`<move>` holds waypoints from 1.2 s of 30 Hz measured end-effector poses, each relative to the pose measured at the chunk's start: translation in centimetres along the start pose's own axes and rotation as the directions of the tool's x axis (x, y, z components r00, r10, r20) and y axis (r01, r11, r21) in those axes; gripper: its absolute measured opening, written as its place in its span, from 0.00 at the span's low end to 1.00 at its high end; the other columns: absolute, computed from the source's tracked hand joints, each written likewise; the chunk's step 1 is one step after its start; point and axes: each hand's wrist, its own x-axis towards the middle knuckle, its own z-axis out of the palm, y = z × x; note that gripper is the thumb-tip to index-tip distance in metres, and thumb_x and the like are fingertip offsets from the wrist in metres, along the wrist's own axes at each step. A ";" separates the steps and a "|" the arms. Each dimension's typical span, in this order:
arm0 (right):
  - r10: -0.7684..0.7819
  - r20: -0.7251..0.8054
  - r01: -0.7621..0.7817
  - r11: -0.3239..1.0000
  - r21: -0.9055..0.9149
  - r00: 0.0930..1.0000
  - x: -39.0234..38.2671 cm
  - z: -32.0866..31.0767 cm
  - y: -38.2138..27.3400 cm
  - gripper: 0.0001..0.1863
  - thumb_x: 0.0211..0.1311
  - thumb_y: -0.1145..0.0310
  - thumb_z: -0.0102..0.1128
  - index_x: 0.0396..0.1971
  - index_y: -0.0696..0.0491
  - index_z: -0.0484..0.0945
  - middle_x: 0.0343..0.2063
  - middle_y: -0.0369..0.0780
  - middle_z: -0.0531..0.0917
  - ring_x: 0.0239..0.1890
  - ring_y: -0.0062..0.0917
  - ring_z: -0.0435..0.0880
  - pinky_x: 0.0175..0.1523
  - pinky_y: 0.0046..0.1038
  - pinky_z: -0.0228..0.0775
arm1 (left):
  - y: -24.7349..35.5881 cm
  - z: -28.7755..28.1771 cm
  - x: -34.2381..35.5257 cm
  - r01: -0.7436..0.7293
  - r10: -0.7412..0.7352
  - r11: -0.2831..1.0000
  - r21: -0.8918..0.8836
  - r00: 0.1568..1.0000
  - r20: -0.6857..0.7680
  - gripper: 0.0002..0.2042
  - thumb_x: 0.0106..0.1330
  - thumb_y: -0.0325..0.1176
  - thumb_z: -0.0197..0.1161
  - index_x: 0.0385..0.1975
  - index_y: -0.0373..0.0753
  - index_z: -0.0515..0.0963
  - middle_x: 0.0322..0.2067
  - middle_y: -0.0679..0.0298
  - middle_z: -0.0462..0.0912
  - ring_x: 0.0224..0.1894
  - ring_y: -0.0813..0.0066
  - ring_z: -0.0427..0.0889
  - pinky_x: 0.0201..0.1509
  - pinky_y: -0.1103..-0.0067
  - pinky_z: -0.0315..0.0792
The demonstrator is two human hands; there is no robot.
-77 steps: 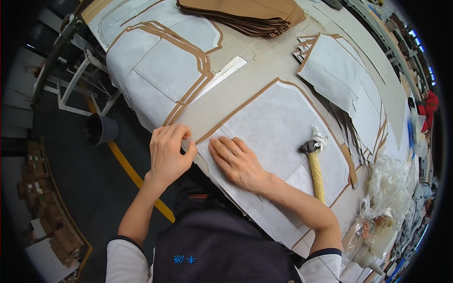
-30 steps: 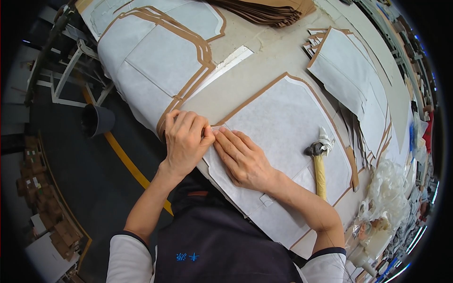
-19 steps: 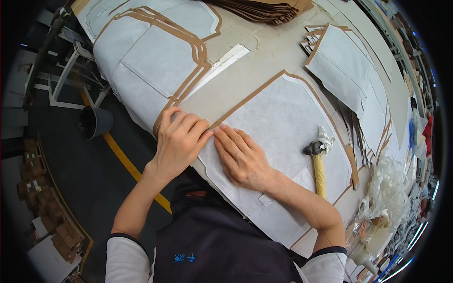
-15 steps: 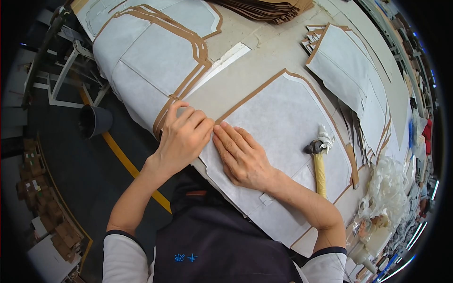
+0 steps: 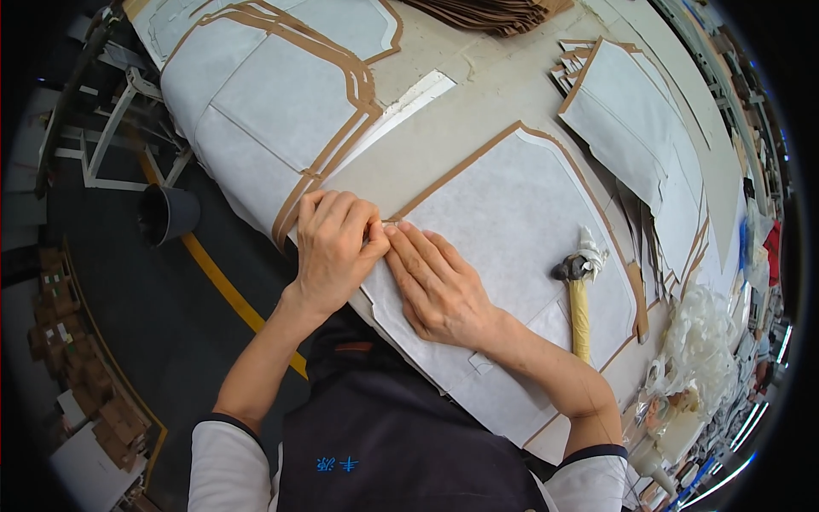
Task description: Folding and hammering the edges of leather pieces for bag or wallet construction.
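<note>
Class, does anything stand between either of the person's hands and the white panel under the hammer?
Nothing visible does. The right hand lies flat on the white panel; the left hand, its grip hidden, is at the panel's left edge. The hammer lies farther right on it.

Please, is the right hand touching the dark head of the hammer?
Apart. The head view plainly shows bare white panel between the right hand and the hammer head.
</note>
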 end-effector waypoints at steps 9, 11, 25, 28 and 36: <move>-0.013 -0.029 0.013 1.000 0.008 0.999 0.0 0.2 0.2 0.34 0.50 0.71 0.64 0.59 0.74 0.76 0.65 0.60 0.75 0.69 0.52 0.75 0.69 0.48 0.71 | 1.2 -2.0 -1.6 0.093 -0.093 0.996 -0.011 0.995 0.026 0.07 0.60 0.27 0.74 0.36 0.40 0.83 0.32 0.67 0.81 0.36 0.67 0.80 0.52 0.67 0.68; -0.011 -0.039 0.013 0.999 0.038 0.999 0.1 0.2 0.5 0.34 0.49 0.72 0.65 0.59 0.73 0.76 0.64 0.59 0.76 0.68 0.52 0.75 0.68 0.49 0.71 | 1.3 -2.2 -2.9 0.084 -0.084 0.996 0.014 0.996 -0.003 0.08 0.60 0.28 0.75 0.37 0.39 0.83 0.32 0.67 0.82 0.37 0.67 0.80 0.52 0.67 0.69; 0.015 -0.117 -0.016 1.000 -0.010 0.993 1.5 0.4 1.5 0.30 0.49 0.81 0.68 0.58 0.63 0.82 0.57 0.49 0.81 0.58 0.42 0.83 0.57 0.38 0.78 | -0.1 -3.3 -3.5 -0.033 0.034 0.999 0.028 0.999 -0.018 0.06 0.61 0.22 0.74 0.35 0.37 0.84 0.31 0.63 0.82 0.35 0.63 0.81 0.57 0.65 0.74; -0.077 -0.175 0.071 0.997 -0.038 0.981 1.2 0.3 1.6 0.30 0.51 0.79 0.68 0.59 0.61 0.83 0.58 0.47 0.81 0.58 0.40 0.84 0.57 0.38 0.78 | 0.0 -4.3 -2.8 0.066 -0.059 0.994 -0.088 0.995 0.082 0.05 0.61 0.22 0.73 0.34 0.37 0.83 0.30 0.65 0.82 0.33 0.65 0.82 0.59 0.64 0.73; -0.198 0.117 0.198 0.980 0.010 0.973 2.1 -0.1 1.3 0.28 0.65 0.67 0.57 0.64 0.64 0.77 0.60 0.44 0.77 0.66 0.37 0.74 0.65 0.38 0.68 | -0.3 -4.5 -2.5 0.022 -0.015 0.998 -0.062 0.992 0.124 0.05 0.62 0.22 0.71 0.34 0.36 0.81 0.27 0.64 0.78 0.31 0.66 0.79 0.58 0.65 0.71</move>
